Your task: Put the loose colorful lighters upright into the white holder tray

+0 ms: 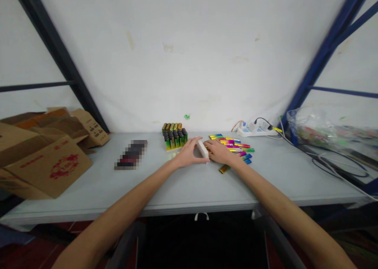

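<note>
The loose strips [233,142] had a glossy, foil-like metallic finish, throwing back bright highlights. The upright green-and-yellow pieces [174,141] looked like shiny, smooth plastic with darker tops. The white slab [203,149] was matt and pale — plastic or card, its material could not be told. The tabletop [171,190] was smooth with a dull sheen, while the wall [191,64] had flat matt paint, scuffed in patches. The box [38,176] was matt brown cardboard. The power strip [248,133] was smooth white plastic; the bag [308,119] — thin clear film — looked crinkled and shiny. The blue post [315,72] resembled painted metal.
</note>
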A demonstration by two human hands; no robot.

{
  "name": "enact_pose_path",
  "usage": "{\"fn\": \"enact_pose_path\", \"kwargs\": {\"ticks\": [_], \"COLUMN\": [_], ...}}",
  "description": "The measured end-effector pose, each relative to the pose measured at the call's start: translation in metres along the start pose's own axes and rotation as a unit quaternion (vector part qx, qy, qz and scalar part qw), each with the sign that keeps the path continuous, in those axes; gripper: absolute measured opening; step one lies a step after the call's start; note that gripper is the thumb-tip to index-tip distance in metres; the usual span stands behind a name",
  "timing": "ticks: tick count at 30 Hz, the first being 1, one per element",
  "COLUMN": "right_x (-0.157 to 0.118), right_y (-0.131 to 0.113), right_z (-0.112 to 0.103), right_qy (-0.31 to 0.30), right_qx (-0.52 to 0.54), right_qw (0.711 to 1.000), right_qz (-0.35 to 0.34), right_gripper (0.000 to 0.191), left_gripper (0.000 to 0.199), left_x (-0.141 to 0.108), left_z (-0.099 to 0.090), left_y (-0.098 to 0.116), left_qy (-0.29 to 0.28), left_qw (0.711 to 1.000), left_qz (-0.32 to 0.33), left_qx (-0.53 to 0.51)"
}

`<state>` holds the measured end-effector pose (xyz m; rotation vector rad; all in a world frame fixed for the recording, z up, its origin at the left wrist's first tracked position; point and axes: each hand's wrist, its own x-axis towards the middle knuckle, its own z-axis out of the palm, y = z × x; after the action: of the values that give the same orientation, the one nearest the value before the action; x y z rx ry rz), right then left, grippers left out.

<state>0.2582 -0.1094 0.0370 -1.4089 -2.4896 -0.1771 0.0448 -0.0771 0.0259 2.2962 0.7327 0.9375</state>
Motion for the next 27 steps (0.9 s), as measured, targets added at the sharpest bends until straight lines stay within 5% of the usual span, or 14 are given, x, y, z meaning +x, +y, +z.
{"fn": "enact_pose_path", "kwargs": {"ticks": [4,12,22,27], "right_x": [-0.002,-0.004,-0.002,-0.003], "right_y": [-0.005,0.019,0.016,0.02], "right_z": [0.004,0.011,-0.005,-0.016], "right_qy": [-0.017,-0.022,0.004,0.012], "right_qx": [-0.018,-0.01,0.047,0.053], "right_qw": [1.0,1.0,0.999,0.998], "right_qz": [-0.004,0.001,-0.028,0.011], "right_gripper": [0.033,0.035,0.024,0.027], "left_gripper": [0.101,0.083,0.077,0.042], "left_x": [0.002,-0.005,-0.007,-0.004], "left_z": [0.002,-0.023,-0.03,-0.036], "left_y": [0.003,0.009,0.024,0.019], "left_qy": [0.009,0.008,0.023,0.04], "left_qw": [1.0,0.995,0.967,0.964], "left_qz": [0.006,0.009,-0.031,0.009], "left_qx": [0.011,0.103,0.25,0.263]}}
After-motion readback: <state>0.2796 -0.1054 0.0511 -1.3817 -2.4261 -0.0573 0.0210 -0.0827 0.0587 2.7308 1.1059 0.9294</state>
